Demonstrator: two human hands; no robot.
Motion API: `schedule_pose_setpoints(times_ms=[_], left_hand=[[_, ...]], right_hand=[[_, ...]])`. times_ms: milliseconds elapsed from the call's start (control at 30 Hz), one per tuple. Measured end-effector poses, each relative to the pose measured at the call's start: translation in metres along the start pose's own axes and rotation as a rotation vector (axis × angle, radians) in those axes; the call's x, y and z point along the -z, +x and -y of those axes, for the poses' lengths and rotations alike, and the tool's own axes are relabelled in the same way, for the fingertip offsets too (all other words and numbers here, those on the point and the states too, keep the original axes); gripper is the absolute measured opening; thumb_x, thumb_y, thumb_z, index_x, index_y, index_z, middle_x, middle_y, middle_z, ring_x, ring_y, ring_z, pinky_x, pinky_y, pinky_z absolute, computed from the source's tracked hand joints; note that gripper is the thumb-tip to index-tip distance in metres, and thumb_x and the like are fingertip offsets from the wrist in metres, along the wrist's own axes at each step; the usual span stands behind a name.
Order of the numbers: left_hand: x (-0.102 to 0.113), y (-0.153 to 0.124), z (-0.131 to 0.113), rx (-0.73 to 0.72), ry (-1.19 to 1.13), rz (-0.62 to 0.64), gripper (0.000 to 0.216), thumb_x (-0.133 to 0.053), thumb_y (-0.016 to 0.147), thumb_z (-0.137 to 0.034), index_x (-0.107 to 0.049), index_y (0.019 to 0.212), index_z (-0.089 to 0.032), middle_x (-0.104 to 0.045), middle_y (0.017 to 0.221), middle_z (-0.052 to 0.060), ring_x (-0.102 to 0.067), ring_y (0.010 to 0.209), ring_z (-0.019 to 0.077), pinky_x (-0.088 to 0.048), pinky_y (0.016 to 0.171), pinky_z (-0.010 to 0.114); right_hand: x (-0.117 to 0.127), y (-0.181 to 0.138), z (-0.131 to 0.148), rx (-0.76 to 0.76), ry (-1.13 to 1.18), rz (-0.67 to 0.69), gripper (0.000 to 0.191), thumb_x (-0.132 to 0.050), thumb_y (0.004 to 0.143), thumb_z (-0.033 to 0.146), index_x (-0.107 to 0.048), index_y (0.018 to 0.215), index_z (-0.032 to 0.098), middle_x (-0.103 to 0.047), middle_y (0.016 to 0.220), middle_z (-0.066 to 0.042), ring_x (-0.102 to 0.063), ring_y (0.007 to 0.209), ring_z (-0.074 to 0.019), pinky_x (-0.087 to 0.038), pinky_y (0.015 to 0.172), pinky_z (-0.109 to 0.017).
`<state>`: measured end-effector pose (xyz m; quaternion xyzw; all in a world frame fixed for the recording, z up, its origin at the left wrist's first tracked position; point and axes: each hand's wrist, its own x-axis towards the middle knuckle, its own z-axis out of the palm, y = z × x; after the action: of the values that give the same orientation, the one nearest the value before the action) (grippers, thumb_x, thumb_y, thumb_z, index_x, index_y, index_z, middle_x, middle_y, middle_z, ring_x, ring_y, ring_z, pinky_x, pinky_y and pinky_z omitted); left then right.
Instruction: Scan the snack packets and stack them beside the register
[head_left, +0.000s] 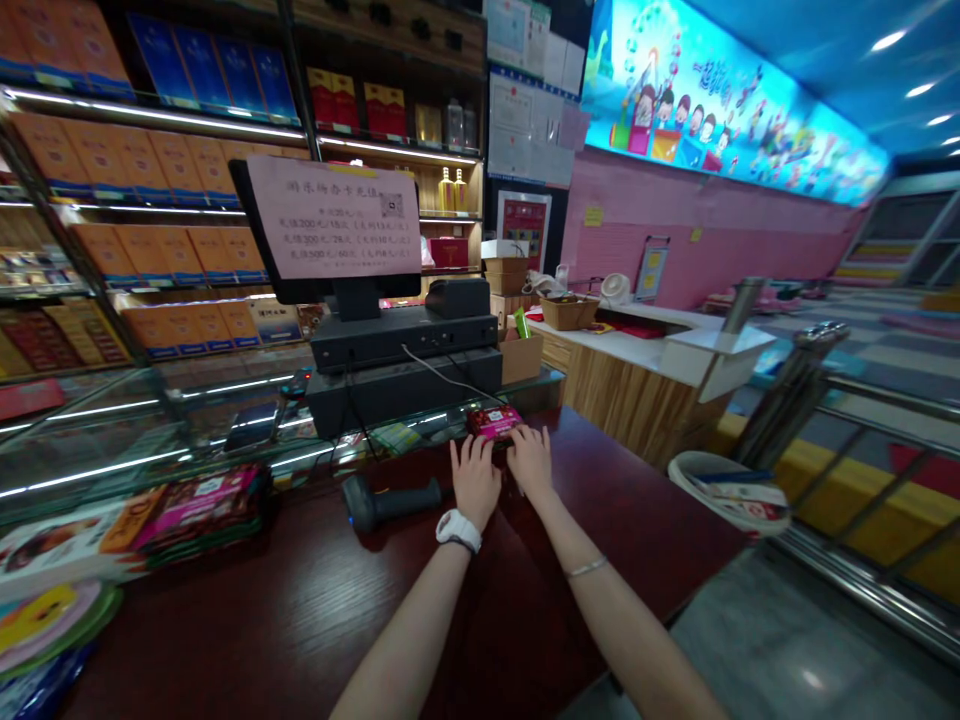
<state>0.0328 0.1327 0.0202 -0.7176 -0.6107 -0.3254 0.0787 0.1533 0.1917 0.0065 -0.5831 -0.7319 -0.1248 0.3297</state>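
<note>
Packet (495, 422) lies at the far edge of the dark surface (315, 610); left hand (476, 484) and right hand (531, 462) meet its near side, each grip spread, unclosed. Uneven pushing could skew it against the cable (450, 378).

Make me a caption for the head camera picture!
Left hand and right hand at a pink packet, black scanner nearby.

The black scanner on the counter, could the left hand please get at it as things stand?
Probably yes: the black scanner lies close beside the left hand, and nothing visible stands between them.
</note>
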Motion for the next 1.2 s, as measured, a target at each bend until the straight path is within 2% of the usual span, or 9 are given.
schedule_pose_setpoints(times_ms=[267, 467, 667, 800, 900, 1033, 1200], left_hand=[[-0.015, -0.003, 0.01, -0.01, 0.04, 0.143, 0.062, -0.046, 0.083, -0.012, -0.046, 0.145, -0.023, -0.042, 0.154, 0.002, -0.037, 0.142, 0.0308, -0.018, 0.122, 0.059], [-0.02, -0.002, 0.01, -0.014, 0.05, 0.154, 0.068, -0.047, 0.082, -0.011, -0.041, 0.148, -0.025, -0.038, 0.157, 0.003, -0.033, 0.145, 0.0311, -0.019, 0.121, 0.06], [-0.019, -0.004, 0.009, -0.03, 0.067, 0.174, 0.066, -0.046, 0.083, -0.013, -0.041, 0.148, -0.021, -0.033, 0.159, 0.005, -0.029, 0.147, 0.0317, -0.018, 0.121, 0.058], [-0.008, -0.008, 0.006, -0.049, 0.073, 0.183, 0.067, -0.047, 0.081, -0.013, -0.042, 0.147, -0.019, -0.03, 0.16, 0.007, -0.026, 0.148, 0.0315, -0.017, 0.122, 0.057], [0.006, -0.012, 0.006, -0.06, 0.085, 0.163, 0.069, -0.048, 0.08, -0.013, -0.041, 0.148, -0.018, -0.028, 0.161, 0.007, -0.023, 0.149, 0.0314, -0.016, 0.122, 0.057], [0.029, -0.018, 0.011, -0.066, 0.091, 0.135, 0.071, -0.049, 0.078, -0.012, -0.04, 0.148, -0.018, -0.026, 0.162, 0.007, -0.024, 0.149, 0.0306, -0.016, 0.122, 0.056], [0.062, -0.032, 0.025, -0.069, 0.094, 0.071, 0.069, -0.049, 0.078, -0.012, -0.043, 0.147, -0.017, -0.025, 0.162, 0.008, -0.022, 0.149, 0.0304, -0.015, 0.122, 0.056]], right_hand=[[-0.002, -0.002, 0.002, -0.035, 0.032, 0.023, 0.037, -0.043, 0.083, 0.007, -0.064, 0.111, 0.019, -0.065, 0.125, -0.01, -0.054, 0.12, -0.0261, -0.024, 0.114, -0.056], [0.0, -0.003, 0.001, -0.017, -0.001, 0.059, 0.046, -0.042, 0.084, 0.006, -0.061, 0.125, 0.017, -0.064, 0.131, -0.012, -0.05, 0.128, -0.028, -0.021, 0.116, -0.057], [0.004, -0.011, 0.007, -0.016, -0.054, 0.152, 0.057, -0.042, 0.083, 0.006, -0.054, 0.138, 0.017, -0.053, 0.144, -0.013, -0.041, 0.138, -0.0319, -0.021, 0.115, -0.06], [0.007, -0.021, 0.009, -0.035, -0.068, 0.226, 0.068, -0.042, 0.08, 0.005, -0.041, 0.148, 0.017, -0.039, 0.156, -0.011, -0.03, 0.145, -0.0345, -0.021, 0.114, -0.064], [0.013, -0.026, 0.013, -0.034, -0.085, 0.229, 0.074, -0.041, 0.078, 0.004, -0.036, 0.15, 0.02, -0.031, 0.16, -0.009, -0.026, 0.147, -0.0331, -0.021, 0.115, -0.063], [0.028, -0.026, 0.029, 0.004, -0.063, 0.187, 0.074, -0.04, 0.079, 0.004, -0.037, 0.15, 0.021, -0.034, 0.158, -0.009, -0.029, 0.146, -0.0325, -0.021, 0.115, -0.063], [0.049, -0.027, 0.064, 0.068, -0.008, 0.147, 0.07, -0.042, 0.08, 0.009, -0.038, 0.149, 0.018, -0.033, 0.159, -0.007, -0.03, 0.145, -0.0328, -0.019, 0.118, -0.059]])
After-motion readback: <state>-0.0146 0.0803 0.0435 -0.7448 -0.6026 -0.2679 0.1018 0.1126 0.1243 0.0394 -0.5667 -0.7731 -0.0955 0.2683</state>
